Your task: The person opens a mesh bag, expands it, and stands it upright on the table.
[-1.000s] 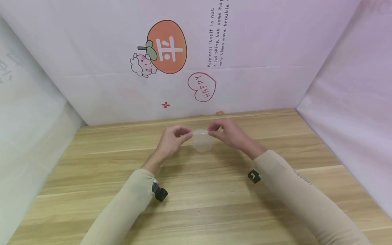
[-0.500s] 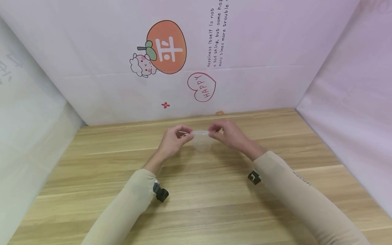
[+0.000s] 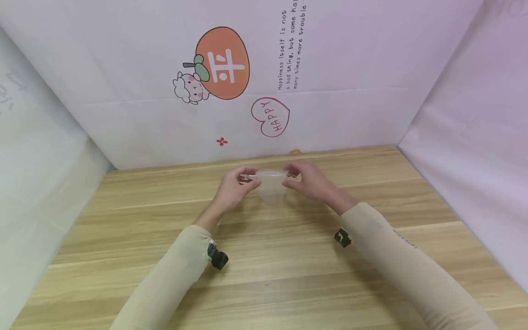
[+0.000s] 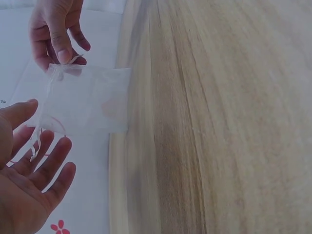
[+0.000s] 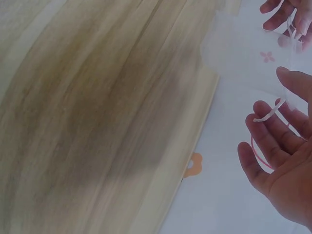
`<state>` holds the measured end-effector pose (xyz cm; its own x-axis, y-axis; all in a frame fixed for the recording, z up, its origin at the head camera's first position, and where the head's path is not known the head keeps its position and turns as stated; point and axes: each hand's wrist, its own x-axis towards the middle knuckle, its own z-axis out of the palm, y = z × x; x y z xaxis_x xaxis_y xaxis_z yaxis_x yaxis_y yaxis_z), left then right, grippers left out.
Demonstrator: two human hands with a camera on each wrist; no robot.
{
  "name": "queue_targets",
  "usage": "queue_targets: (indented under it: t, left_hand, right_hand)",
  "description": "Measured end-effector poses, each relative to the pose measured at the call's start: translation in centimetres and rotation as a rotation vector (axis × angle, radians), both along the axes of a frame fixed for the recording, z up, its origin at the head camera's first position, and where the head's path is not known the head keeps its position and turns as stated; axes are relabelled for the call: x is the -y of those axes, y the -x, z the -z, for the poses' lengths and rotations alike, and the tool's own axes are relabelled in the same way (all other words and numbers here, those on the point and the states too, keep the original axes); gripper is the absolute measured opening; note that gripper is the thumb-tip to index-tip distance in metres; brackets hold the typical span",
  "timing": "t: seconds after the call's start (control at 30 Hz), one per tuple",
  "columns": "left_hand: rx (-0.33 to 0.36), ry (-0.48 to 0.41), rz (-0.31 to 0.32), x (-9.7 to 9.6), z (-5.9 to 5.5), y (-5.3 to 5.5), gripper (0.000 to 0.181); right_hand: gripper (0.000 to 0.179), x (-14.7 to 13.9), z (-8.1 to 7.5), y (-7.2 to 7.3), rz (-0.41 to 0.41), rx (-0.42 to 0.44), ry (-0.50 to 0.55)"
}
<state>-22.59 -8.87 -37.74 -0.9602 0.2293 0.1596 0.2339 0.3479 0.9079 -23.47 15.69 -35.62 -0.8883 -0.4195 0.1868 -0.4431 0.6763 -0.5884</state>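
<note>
A sheer white drawstring pouch (image 3: pixel 272 190) hangs over the table between my two hands, its mouth at the top. My left hand (image 3: pixel 233 188) holds the left corner of the mouth, thumb in front and fingers behind. On the opposite corner, my right hand (image 3: pixel 307 181) holds it in the same way. In the wrist views the other fingers are spread, and white drawstring ends (image 4: pixel 35 146) dangle across the left ones. Another cord end (image 5: pixel 269 113) lies across my right fingers. Through the thin fabric the wall print shows.
A wood-grain table (image 3: pixel 272 275) lies under both forearms. Behind it rises a white wall sheet (image 3: pixel 350 101) with an orange cartoon fruit (image 3: pixel 222 63), a red heart and lettering. White sheets also stand at the left and right sides.
Both thumbs and index fingers have moved slightly apart at the pouch corners. The pouch's mouth has shifted up a little; the forearms stay nearly in place.
</note>
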Motion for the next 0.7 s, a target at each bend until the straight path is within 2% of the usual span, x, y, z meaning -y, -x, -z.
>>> queue_targets:
  t: [0.43, 0.7]
  left_hand:
    - [0.059, 0.002, -0.011, 0.06, 0.13, 0.11, 0.042]
    - [0.066, 0.007, -0.013, 0.32, 0.23, -0.06, 0.047]
  right_hand:
    - [0.048, -0.03, 0.33, 0.41, 0.039, 0.063, -0.028]
    - [0.054, -0.02, 0.35, 0.41, 0.037, 0.071, -0.018]
